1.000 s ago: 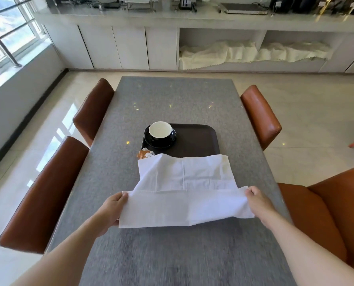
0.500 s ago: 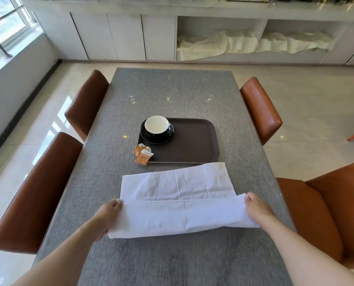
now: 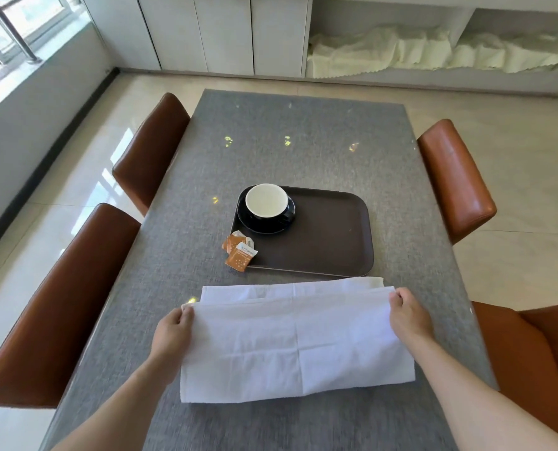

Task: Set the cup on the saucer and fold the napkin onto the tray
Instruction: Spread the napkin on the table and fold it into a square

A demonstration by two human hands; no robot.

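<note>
Cup (image 3: 266,200) already on saucer (image 3: 266,219), far-left corner of the tray (image 3: 336,236). Napkin (image 3: 295,341) lies just in front of tray, mid first fold imo. Left hand (image 3: 173,333) & right hand (image 3: 409,315) each pinching a top-layer corner. Next: line up edges w/ bottom layer, fold again, move onto tray.
</note>
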